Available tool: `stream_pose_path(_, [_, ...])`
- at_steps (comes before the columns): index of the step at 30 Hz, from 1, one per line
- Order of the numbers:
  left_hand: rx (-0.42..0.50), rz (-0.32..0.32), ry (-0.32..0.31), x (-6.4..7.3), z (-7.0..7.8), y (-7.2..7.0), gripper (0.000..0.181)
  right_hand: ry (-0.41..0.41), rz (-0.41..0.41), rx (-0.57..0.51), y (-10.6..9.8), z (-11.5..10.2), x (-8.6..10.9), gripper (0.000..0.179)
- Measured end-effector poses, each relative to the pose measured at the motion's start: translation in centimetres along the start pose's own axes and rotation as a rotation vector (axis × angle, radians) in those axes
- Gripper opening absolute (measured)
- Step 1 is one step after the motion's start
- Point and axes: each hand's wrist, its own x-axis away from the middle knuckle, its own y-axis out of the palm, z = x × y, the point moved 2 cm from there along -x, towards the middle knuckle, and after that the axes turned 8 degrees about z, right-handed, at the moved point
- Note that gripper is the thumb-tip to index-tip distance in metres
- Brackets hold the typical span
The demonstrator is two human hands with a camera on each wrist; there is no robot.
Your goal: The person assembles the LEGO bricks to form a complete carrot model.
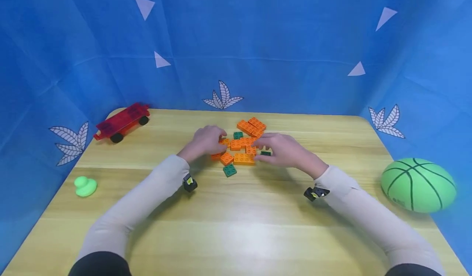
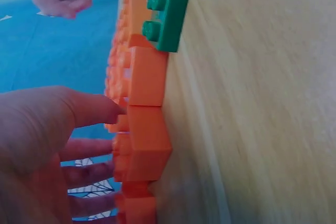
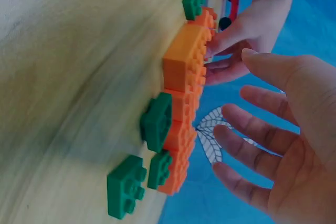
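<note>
**Left hand (image 1: 209, 140) at the orange studded plastic bricks (image 1: 244, 159), right hand (image 1: 282, 149) just beside them**

Taking the brick cluster as the clock's centre in the head view, the left hand is at 9 o'clock. Its fingers are spread and loosely extended, thumb tip at the studs, without a grip. At 3 o'clock the right hand's fingers are apart and gently bent, holding nothing.

The orange bricks lie close together on the pale wooden table (image 1: 191, 239); a small square green studded plastic brick (image 1: 230, 170) sits at 7 o'clock. Well apart are a red toy vehicle with black wheels (image 1: 123, 122), between 9 and 10; a light-green toy duck (image 1: 85, 187), between 8 and 9; and a green black-lined ball (image 1: 418, 185), between 3 and 4.
</note>
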Motion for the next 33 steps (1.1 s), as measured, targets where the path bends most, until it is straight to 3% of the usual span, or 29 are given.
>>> stream_pose_path(3, [-0.027,-0.009,-0.040,-0.1,-0.5,0.3,0.045,0.007,-0.018,-0.009,0.7,-0.2,-0.6,0.040])
stream_pose_path(9, [-0.032,0.015,-0.032,-1.1,-0.4,0.6,0.025,0.072,-0.045,-0.008,1.1,-0.2,-0.9,0.042])
stream_pose_path(21, [0.056,0.134,-0.040,-0.8,-0.5,0.7,0.045,0.072,-0.104,0.017,3.2,-0.4,-0.8,0.046])
stream_pose_path(26, [0.106,0.124,0.001,0.9,0.6,-0.5,0.046,0.073,-0.108,0.033,3.6,-0.5,-1.0,0.048])
stream_pose_path(33, [0.159,0.025,0.201,5.7,4.2,-0.3,0.040,0.061,-0.093,0.033,4.0,-0.5,-1.5,0.036])
